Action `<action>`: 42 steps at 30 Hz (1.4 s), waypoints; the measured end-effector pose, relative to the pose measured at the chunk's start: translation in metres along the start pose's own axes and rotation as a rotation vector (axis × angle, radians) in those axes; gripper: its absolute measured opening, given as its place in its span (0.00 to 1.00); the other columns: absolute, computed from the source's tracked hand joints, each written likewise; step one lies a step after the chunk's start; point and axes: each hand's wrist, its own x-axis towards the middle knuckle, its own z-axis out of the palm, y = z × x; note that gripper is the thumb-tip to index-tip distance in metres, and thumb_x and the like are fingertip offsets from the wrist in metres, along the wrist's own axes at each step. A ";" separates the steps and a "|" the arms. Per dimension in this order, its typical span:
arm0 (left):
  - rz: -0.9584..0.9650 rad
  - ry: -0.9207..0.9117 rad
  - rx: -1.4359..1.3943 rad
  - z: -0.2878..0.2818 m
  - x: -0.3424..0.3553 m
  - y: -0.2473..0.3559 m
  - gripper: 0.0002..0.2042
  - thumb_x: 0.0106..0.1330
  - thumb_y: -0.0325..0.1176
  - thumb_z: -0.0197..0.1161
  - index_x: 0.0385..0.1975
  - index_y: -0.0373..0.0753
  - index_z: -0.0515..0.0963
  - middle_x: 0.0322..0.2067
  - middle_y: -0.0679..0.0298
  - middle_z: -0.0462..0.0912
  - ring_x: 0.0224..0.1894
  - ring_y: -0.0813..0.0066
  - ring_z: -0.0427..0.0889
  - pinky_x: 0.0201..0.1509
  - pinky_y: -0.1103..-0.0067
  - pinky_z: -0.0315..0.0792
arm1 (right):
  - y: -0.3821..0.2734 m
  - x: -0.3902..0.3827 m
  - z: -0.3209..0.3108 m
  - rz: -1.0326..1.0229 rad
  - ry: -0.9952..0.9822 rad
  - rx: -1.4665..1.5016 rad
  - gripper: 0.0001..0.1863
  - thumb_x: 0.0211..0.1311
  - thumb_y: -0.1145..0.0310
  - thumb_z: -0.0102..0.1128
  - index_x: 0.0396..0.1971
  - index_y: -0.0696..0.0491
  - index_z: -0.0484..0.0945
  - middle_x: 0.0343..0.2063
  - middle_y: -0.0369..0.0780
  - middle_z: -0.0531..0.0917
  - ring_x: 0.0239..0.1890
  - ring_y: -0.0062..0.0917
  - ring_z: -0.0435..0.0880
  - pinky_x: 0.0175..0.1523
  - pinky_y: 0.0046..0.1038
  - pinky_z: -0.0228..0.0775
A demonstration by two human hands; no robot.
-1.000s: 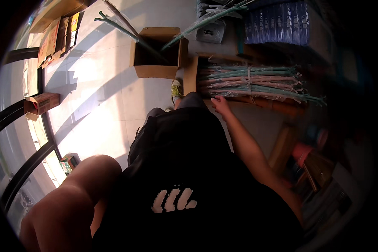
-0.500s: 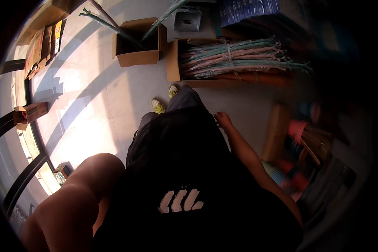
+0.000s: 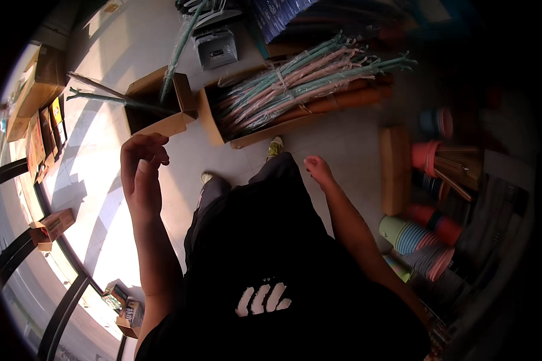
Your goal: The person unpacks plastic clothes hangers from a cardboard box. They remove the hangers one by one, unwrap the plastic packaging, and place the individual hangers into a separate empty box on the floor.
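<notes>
Fingers [image 3: 143,143] curl loosely on left hand [image 3: 143,171] and right hand [image 3: 320,172].

A small open carton [image 3: 170,125] is sitting on the floor [image 3: 242,163], its near flap hanging outward. A pinkish pole [image 3: 97,85] and a green pole [image 3: 96,97] are leaning out leftward, while a taller green pole [image 3: 178,53] is rising from the carton's far side. Just to the right, a long open carton [image 3: 277,130] is lying aslant — a bundle [image 3: 310,78] of green and pink poles is filling it, clear wrap glinting, a tie cinching the middle, branching tips jutting past the right end.
</notes>
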 end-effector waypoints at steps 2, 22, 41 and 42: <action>-0.239 0.005 0.288 0.015 0.002 -0.053 0.15 0.67 0.41 0.55 0.46 0.37 0.71 0.41 0.62 0.77 0.36 0.78 0.72 0.42 0.81 0.66 | -0.012 0.024 -0.042 0.064 0.034 0.054 0.18 0.62 0.57 0.58 0.46 0.53 0.75 0.38 0.35 0.79 0.36 0.20 0.78 0.35 0.25 0.70; -1.100 0.056 0.762 0.134 -0.120 -0.269 0.15 0.64 0.40 0.60 0.38 0.30 0.75 0.32 0.54 0.83 0.35 0.65 0.83 0.40 0.73 0.75 | -0.110 0.404 -0.232 0.411 0.264 0.867 0.50 0.51 0.43 0.67 0.69 0.46 0.50 0.68 0.42 0.54 0.70 0.37 0.50 0.69 0.45 0.46; -1.087 0.106 0.698 0.156 -0.107 -0.267 0.18 0.64 0.40 0.61 0.44 0.30 0.74 0.39 0.51 0.82 0.40 0.62 0.84 0.44 0.73 0.76 | -0.071 0.442 -0.236 0.185 0.528 0.987 0.31 0.53 0.66 0.63 0.59 0.48 0.64 0.51 0.37 0.74 0.46 0.27 0.75 0.42 0.30 0.70; -1.092 0.119 0.692 0.157 -0.107 -0.265 0.18 0.64 0.40 0.61 0.43 0.30 0.74 0.38 0.51 0.82 0.40 0.63 0.84 0.44 0.73 0.76 | -0.070 0.444 -0.239 0.182 0.527 1.012 0.30 0.53 0.66 0.62 0.58 0.49 0.66 0.50 0.37 0.74 0.47 0.27 0.75 0.43 0.31 0.70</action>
